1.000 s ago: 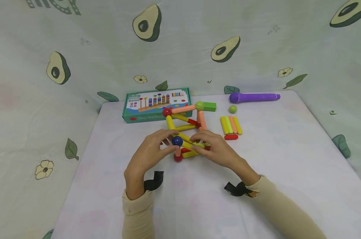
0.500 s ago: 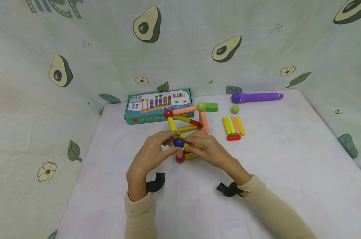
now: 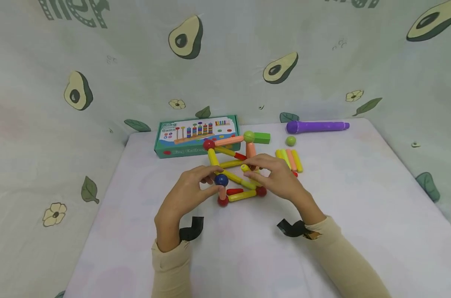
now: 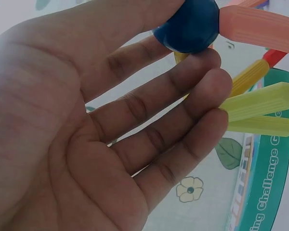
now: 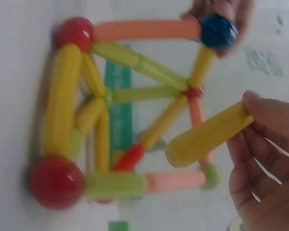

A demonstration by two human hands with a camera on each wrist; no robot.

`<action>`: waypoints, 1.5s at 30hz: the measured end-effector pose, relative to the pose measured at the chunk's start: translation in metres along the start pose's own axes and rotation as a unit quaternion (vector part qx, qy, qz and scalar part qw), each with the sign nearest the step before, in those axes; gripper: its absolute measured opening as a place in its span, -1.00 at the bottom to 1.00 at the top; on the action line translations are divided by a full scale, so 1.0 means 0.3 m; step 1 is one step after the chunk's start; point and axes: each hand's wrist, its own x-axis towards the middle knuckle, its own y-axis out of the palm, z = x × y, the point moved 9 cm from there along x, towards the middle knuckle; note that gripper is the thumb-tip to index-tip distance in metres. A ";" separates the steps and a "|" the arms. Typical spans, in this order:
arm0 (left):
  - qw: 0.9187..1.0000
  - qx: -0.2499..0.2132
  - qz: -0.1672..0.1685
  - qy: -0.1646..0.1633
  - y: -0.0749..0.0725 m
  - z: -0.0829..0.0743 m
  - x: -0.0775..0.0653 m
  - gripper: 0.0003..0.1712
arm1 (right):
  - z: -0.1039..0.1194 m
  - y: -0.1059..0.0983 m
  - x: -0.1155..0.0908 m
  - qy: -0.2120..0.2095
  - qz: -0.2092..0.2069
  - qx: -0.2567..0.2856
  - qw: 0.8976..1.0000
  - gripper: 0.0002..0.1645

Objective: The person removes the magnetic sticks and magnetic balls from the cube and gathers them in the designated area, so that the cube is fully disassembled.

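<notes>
At the near left corner of a stick-and-ball frame (image 5: 147, 30), my left hand (image 3: 188, 186) pinches a blue ball (image 3: 221, 180) between thumb and fingers. That ball tops a salmon stick (image 4: 260, 29) rising from a red ball (image 3: 223, 201). My right hand (image 3: 275, 171) holds a yellow stick (image 5: 207, 137) by one end, and its other end points free toward the frame's middle. A green ball (image 3: 249, 136) and another red ball (image 3: 208, 144) mark the frame's far upper corners. In the left wrist view, the thumb tip is cut off at the top edge.
Behind the frame lies a green ring game box (image 3: 165, 151). A green block (image 3: 262, 138), a loose green ball (image 3: 291, 141) and a purple microphone-shaped stick (image 3: 318, 127) are at the back. Several loose sticks (image 3: 294, 160) lie in a row at right, partly behind my right hand.
My right hand has drawn back to the right from the blue ball, taking the yellow stick with it. The left hand keeps its hold on the ball.
</notes>
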 end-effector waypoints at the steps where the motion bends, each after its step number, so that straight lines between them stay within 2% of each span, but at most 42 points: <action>1: 1.000 0.001 0.004 -0.004 0.005 0.006 -0.002 -0.44 | -0.019 -0.023 -0.004 0.012 -0.014 -0.001 1.000 -0.58; 4: 1.000 0.003 0.008 -0.011 0.006 0.017 -0.008 -0.43 | -0.077 -0.092 -0.013 0.048 -0.057 -0.015 0.997 -0.62; 9: 1.000 0.004 0.002 0.009 -0.014 -0.001 0.004 -0.43 | -0.186 -0.220 -0.026 0.121 -0.112 -0.051 0.985 -0.67; 15: 1.000 0.009 0.011 -0.012 -0.003 0.019 -0.009 -0.40 | -0.325 -0.299 -0.083 0.202 -0.125 -0.068 0.969 -0.64; 20: 1.000 0.006 0.014 -0.015 0.005 0.018 -0.015 -0.38 | -0.418 -0.327 -0.114 0.247 -0.118 -0.088 0.958 -0.63; 29: 1.000 0.006 0.004 -0.002 -0.010 -0.013 0.009 -0.41 | -0.522 -0.367 -0.135 0.291 -0.116 -0.093 0.945 -0.64; 34: 1.000 -0.003 0.010 -0.008 0.011 -0.005 0.009 -0.40 | -0.592 -0.357 -0.162 0.327 -0.092 -0.090 0.936 -0.59; 39: 1.000 0.002 0.001 -0.008 0.013 0.003 0.004 -0.37 | -0.654 -0.333 -0.178 0.353 -0.079 -0.084 0.929 -0.54; 45: 1.000 -0.003 0.003 -0.002 0.016 0.000 0.016 -0.38 | -0.702 -0.322 -0.209 0.393 -0.089 -0.082 0.912 -0.49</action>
